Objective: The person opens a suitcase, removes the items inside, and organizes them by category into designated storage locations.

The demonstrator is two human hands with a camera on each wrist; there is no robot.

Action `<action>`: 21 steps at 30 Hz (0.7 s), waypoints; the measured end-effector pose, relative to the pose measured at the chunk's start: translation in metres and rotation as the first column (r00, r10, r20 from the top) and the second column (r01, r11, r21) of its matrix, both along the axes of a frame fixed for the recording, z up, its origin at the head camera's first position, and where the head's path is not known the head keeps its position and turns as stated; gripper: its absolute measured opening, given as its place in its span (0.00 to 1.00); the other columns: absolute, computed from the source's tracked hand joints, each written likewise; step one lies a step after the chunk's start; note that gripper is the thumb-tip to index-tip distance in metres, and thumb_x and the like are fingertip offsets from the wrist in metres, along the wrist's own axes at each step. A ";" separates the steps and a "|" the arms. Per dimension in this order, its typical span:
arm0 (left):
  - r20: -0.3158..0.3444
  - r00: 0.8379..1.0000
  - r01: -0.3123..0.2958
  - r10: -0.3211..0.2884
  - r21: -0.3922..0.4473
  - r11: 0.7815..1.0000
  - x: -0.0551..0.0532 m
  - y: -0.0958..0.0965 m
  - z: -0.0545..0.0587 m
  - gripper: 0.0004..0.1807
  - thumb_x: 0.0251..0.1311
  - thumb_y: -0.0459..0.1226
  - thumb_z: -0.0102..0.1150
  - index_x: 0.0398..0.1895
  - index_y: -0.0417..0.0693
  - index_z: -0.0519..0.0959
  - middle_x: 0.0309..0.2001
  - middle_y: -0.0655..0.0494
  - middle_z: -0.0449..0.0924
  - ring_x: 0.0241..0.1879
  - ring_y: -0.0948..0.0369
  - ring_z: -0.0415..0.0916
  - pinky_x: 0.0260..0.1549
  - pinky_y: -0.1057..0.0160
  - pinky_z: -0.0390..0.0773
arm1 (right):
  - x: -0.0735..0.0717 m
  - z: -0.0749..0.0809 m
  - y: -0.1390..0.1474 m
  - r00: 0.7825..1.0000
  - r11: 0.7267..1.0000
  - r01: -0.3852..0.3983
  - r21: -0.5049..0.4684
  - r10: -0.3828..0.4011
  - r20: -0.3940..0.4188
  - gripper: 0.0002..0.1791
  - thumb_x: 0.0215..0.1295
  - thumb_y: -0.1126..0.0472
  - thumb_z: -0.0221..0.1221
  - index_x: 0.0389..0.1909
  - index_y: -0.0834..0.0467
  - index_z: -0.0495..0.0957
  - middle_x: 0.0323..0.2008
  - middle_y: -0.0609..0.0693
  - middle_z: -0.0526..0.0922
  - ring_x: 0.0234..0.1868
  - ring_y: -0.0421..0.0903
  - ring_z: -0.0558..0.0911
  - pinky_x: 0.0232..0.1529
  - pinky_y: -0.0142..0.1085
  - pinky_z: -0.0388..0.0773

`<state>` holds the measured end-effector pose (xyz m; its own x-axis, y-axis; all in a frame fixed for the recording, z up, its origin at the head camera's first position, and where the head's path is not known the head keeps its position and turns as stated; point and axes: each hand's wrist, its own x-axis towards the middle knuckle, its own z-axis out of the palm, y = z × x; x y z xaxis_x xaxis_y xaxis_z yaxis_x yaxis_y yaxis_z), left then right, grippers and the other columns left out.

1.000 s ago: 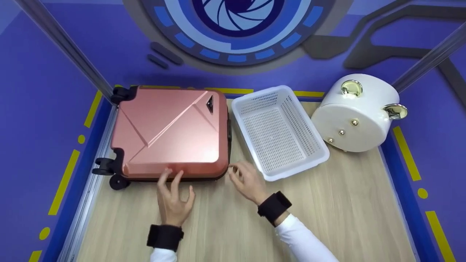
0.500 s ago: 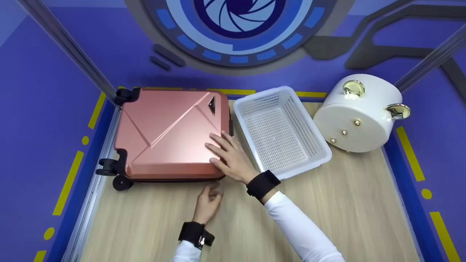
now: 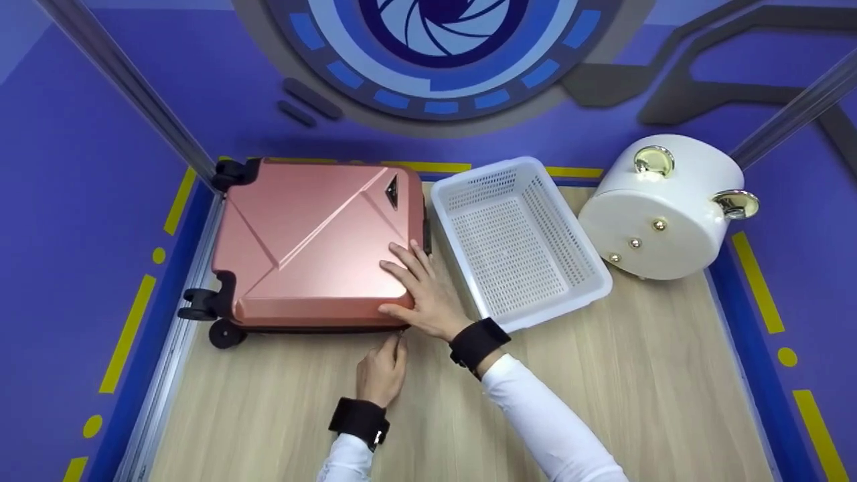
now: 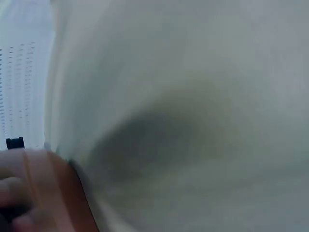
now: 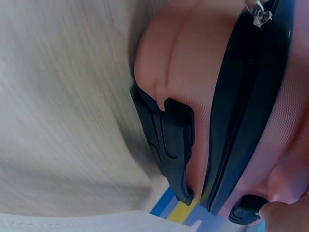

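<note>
A pink hard-shell suitcase (image 3: 315,234) lies flat on the wood-toned surface, its wheels to the left. Along its side, in the right wrist view, run a black zipper band (image 5: 246,101) and a black carry handle (image 5: 169,133). My left hand (image 3: 381,371) is at the near right corner, thumb and finger pinching a metal zipper pull (image 5: 262,18). Spread over that same corner, my right hand (image 3: 432,291) rests with fingers on the top shell. In the left wrist view, blurred fingers show at the lower left beside the suitcase; much of that view is blurred.
A white perforated basket (image 3: 485,319) stands just right of the suitcase. Farther right, a white rounded object (image 3: 649,234) with gold ear-shaped pieces and gold studs lies tipped against the corner. Blue printed walls (image 3: 227,67) enclose the back and both sides.
My left hand has moved right along the suitcase's near side to the corner, where it now pinches the zipper pull. My right hand has gone from beside the corner onto the top shell.
</note>
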<state>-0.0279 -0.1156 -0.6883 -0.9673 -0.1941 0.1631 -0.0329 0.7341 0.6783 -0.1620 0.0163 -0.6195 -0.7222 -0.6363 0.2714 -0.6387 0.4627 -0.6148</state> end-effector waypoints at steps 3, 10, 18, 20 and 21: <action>-0.166 0.986 -0.013 -0.010 -0.138 0.990 -0.002 -0.008 -0.008 0.09 0.71 0.36 0.63 0.29 0.49 0.79 0.18 0.55 0.77 0.16 0.56 0.73 0.16 0.48 0.71 | 0.000 0.000 0.000 1.000 1.000 0.005 0.010 -0.005 -0.006 0.44 0.77 0.32 0.62 0.84 0.52 0.69 0.90 0.58 0.62 0.91 0.72 0.53 0.86 0.78 0.52; -0.308 0.949 -0.028 -0.073 -0.314 0.949 -0.005 -0.024 -0.005 0.12 0.58 0.36 0.71 0.23 0.50 0.75 0.13 0.57 0.69 0.12 0.60 0.63 0.11 0.60 0.60 | 0.000 0.002 -0.002 1.000 1.000 -0.010 -0.007 0.010 0.003 0.43 0.74 0.40 0.68 0.84 0.53 0.69 0.89 0.60 0.61 0.91 0.73 0.52 0.85 0.78 0.51; -0.331 0.943 -0.097 -0.025 -0.344 0.934 0.005 -0.049 -0.002 0.15 0.58 0.34 0.72 0.20 0.48 0.74 0.12 0.56 0.69 0.11 0.59 0.65 0.11 0.57 0.63 | 0.001 0.002 0.000 1.000 1.000 0.004 -0.002 -0.004 0.008 0.43 0.73 0.42 0.69 0.84 0.53 0.70 0.89 0.59 0.61 0.91 0.72 0.52 0.86 0.76 0.53; -0.307 0.952 -0.103 -0.006 -0.335 0.937 0.008 -0.058 0.000 0.14 0.60 0.35 0.70 0.21 0.48 0.75 0.13 0.56 0.71 0.12 0.59 0.65 0.11 0.56 0.65 | 0.001 0.001 0.000 1.000 1.000 0.004 0.000 -0.004 0.006 0.43 0.73 0.42 0.69 0.84 0.53 0.70 0.90 0.59 0.61 0.91 0.72 0.52 0.86 0.76 0.53; -0.290 0.957 -0.113 0.014 -0.327 0.938 0.011 -0.063 0.000 0.12 0.60 0.35 0.70 0.21 0.48 0.77 0.13 0.56 0.73 0.12 0.59 0.66 0.12 0.56 0.66 | 0.001 0.001 -0.001 1.000 1.000 0.000 -0.001 0.000 0.007 0.43 0.73 0.42 0.69 0.84 0.53 0.70 0.90 0.59 0.61 0.91 0.72 0.52 0.86 0.76 0.53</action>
<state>-0.0172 -0.1786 -0.6882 -0.8601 -0.1389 0.4908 0.0673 0.9229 0.3792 -0.1610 0.0155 -0.6190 -0.7239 -0.6362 0.2668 -0.6345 0.4622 -0.6196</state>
